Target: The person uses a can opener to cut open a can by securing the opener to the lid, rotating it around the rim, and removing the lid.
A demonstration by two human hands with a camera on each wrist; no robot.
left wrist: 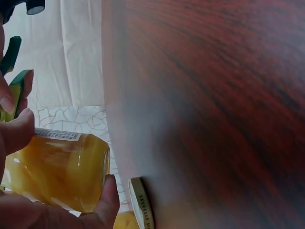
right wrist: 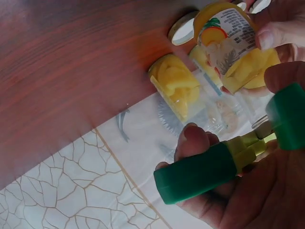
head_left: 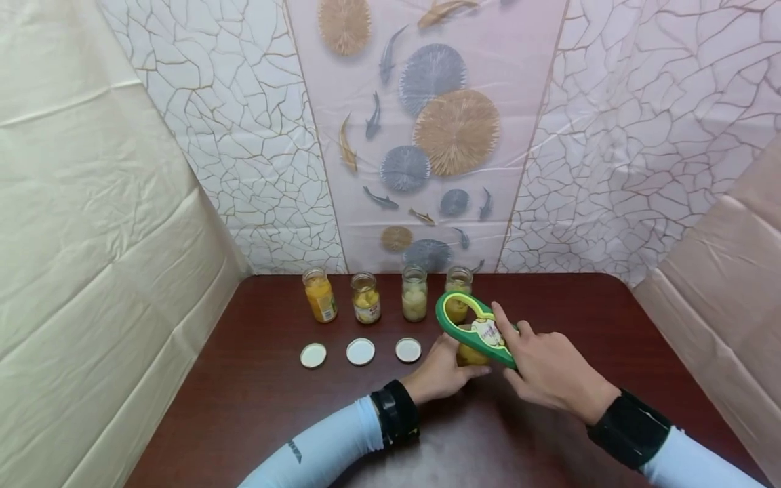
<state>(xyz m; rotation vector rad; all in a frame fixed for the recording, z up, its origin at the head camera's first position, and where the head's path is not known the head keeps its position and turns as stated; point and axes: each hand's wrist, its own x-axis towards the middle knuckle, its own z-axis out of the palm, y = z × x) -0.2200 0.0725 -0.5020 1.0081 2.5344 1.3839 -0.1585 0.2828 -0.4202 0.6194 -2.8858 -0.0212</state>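
Observation:
My left hand (head_left: pixel 442 369) grips a glass jar of yellow fruit (left wrist: pixel 66 167), its thumb and fingers wrapped round the glass. The jar is raised off the table, and its label (right wrist: pixel 231 36) shows in the right wrist view. Beside it my right hand (head_left: pixel 543 366) holds a green jar opener (head_left: pixel 445 315) with a yellow-green lined loop. In the head view the opener covers much of the held jar (head_left: pixel 471 356). The jar's lid end is hidden, so I cannot tell whether the opener touches it.
Behind the hands stand several lidless jars: an orange one (head_left: pixel 320 298), a yellow one (head_left: pixel 366 301), a pale one (head_left: pixel 414 298) and another yellow one (head_left: pixel 459 278). Three lids (head_left: pixel 314 356) lie in a row before them on the dark red table (head_left: pixel 262 420). Patterned cloth hangs behind.

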